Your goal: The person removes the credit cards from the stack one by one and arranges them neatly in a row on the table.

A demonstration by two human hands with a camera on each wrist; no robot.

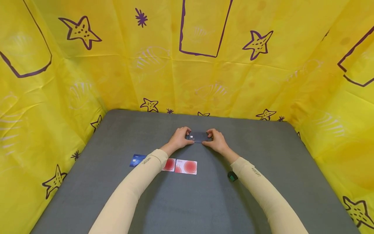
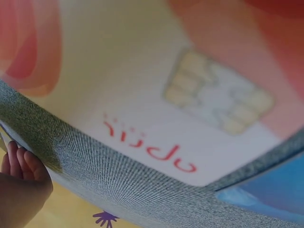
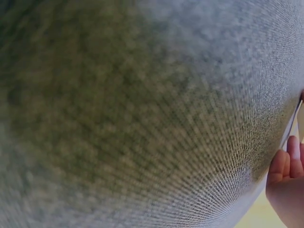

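Note:
A dark card (image 1: 200, 137) with a small chip and pale lettering spans the space between both hands, near the back of the table. My left hand (image 1: 180, 137) pinches its left end between thumb and fingers. At its right end, my right hand (image 1: 217, 141) pinches it the same way. In the left wrist view, the left hand (image 2: 26, 178) shows at the lower left edge. The right wrist view catches the right hand (image 3: 289, 180) at its right edge, with a thin sliver of the card beside the fingers.
Nearer the front lie a blue card (image 1: 136, 160), a red-patterned card (image 1: 170, 165) partly hidden by the left sleeve, and a white card with red circles (image 1: 186, 167). The grey table (image 1: 187, 201) is bordered by yellow patterned cloth (image 1: 163, 78) at the back and sides.

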